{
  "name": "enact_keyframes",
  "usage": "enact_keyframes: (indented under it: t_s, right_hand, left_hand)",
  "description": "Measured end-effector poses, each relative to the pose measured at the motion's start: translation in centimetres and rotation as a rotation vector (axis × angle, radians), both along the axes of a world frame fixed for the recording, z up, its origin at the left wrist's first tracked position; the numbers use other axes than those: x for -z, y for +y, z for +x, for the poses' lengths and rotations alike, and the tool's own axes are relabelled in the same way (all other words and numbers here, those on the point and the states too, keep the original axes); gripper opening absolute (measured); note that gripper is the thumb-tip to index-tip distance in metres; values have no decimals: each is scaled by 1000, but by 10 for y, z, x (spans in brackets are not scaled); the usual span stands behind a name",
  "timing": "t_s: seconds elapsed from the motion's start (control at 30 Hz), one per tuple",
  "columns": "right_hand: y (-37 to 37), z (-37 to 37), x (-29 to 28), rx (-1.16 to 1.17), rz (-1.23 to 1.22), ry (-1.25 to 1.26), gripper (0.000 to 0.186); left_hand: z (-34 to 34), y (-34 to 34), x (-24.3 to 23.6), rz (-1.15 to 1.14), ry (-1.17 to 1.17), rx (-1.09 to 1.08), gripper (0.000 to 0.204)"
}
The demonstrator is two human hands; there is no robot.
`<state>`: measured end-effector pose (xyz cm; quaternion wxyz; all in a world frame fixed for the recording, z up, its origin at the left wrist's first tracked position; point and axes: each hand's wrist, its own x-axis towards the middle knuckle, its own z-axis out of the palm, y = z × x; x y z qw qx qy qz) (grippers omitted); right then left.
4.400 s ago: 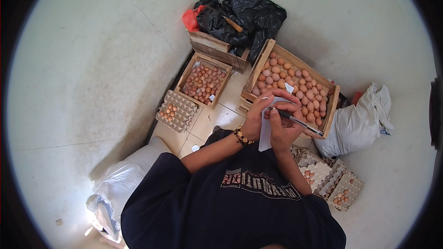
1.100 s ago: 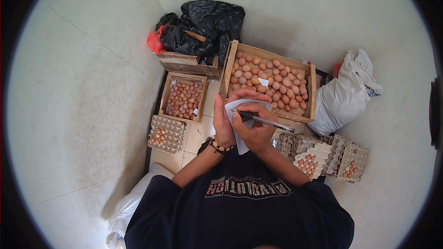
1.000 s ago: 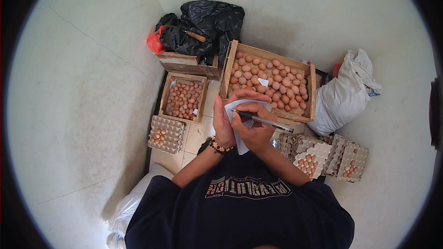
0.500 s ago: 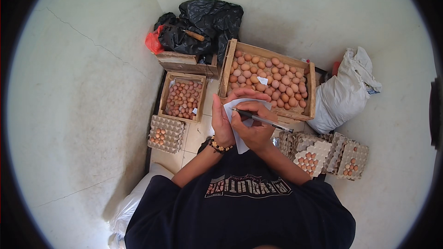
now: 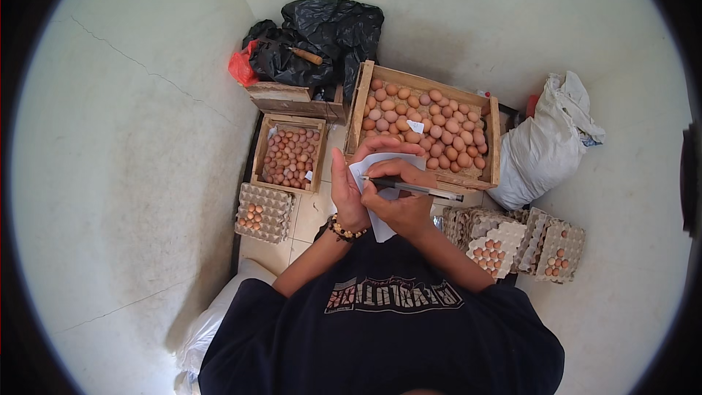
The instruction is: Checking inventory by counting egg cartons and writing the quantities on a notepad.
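Observation:
A white sheet of paper (image 5: 382,228) lies across the palm of my left hand (image 5: 351,196), whose thumb stands up at its left edge. The fingers curve behind and above the sheet and support it. My right hand (image 5: 404,212) pinches a dark pen with a clear barrel (image 5: 428,190), its tip on or just over the paper's upper left part. Both hands are held in front of my chest, just below the large wooden crate of brown eggs (image 5: 360,106).
A smaller egg crate (image 5: 322,152) and an egg tray (image 5: 272,228) sit at left. Behind them, black plastic bags (image 5: 333,25) cover a wooden box (image 5: 292,104). Stacked egg trays (image 5: 523,238) and a white sack (image 5: 537,157) stand at right; walls rise on both sides.
My hands, the paper and the pen have shifted slightly left and up. The pen's tip has moved left on the sheet, and the pen lies a little flatter.

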<state>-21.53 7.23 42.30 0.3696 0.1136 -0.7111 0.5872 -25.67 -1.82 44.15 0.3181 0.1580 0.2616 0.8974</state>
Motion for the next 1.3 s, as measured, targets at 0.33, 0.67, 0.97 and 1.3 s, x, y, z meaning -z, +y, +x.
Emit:
enact_keyframes:
  t_s: [0.33,0.67,0.97,1.3]
  right_hand:
    - [-18,12,-23,88,-314,-332,17]
    - [-19,5,-17,291,58,-114,25]
    - [-17,12,-15,65,-307,-303,19]
    - [-15,11,-14,80,-241,-311,19]
  left_hand:
    - [1,-1,2,63,-37,51,82]
    - [-1,-3,2,-37,43,34,91]
    - [-1,-2,6,80,21,36,93]
    - [-3,-2,4,91,55,57,94]
